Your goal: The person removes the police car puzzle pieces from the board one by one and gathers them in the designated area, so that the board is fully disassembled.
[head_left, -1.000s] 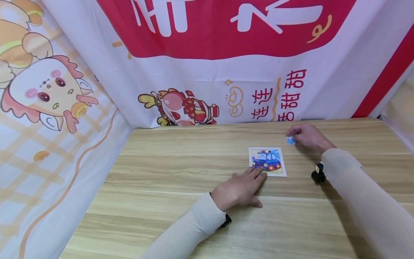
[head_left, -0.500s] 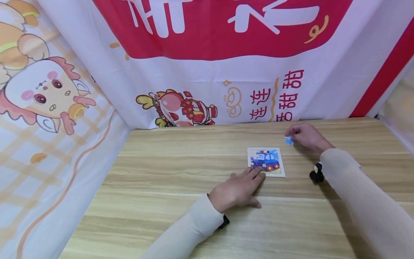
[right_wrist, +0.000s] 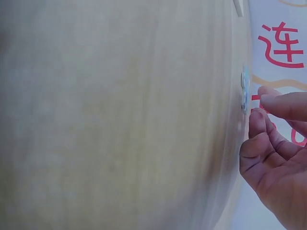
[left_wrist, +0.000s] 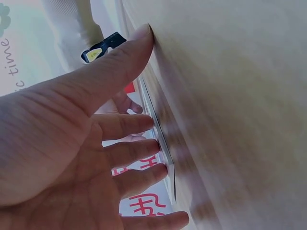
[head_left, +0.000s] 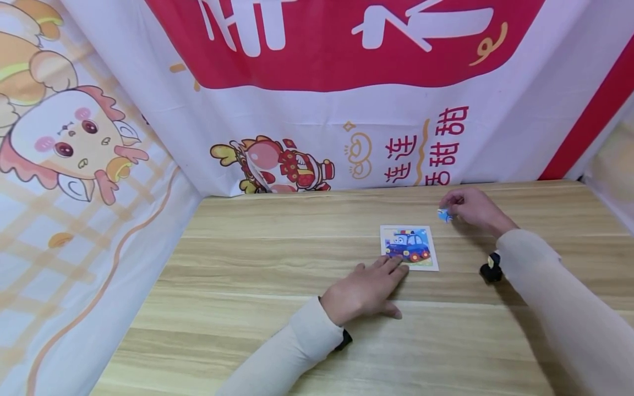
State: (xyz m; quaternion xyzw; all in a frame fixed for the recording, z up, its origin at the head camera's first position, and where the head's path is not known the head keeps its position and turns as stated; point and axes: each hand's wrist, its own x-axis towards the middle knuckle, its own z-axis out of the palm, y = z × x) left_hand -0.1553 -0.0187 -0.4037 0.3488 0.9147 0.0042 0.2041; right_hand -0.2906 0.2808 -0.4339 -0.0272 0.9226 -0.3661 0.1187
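Printed cloth (head_left: 74, 132), hung well to the left of the puzzle board, with a cartoon animal and a checked pattern.

Wooden table (head_left: 238, 275), one, lying under the board and spreading out on all sides of it.

Left hand (head_left: 364, 290), mine: palm down on the near-left side of the board, fingers extended and spread, fingertips resting on its near edge, curled round nothing. Small black device (head_left: 343, 340) at that wrist, farther toward me from the board.

Puzzle board (head_left: 424, 268), one: flat, white-rimmed, with a blue car picture (head_left: 409, 247) that looks mostly filled. Its upper left is paler; I cannot tell whether that is a gap or printed background.

Puzzle piece (head_left: 444, 215), light blue: off the board, beyond its far right corner and well apart from it. By my judgement, most of the picture is done and this piece is what is left to seat; I see no other loose piece for certain.

Right hand (head_left: 470, 206), mine: beyond and to the right of the board, fingers bent over the piece; whether they pinch it or merely hover beside it, I cannot tell. Second black device (head_left: 490, 269) below that cuff, right of the board.
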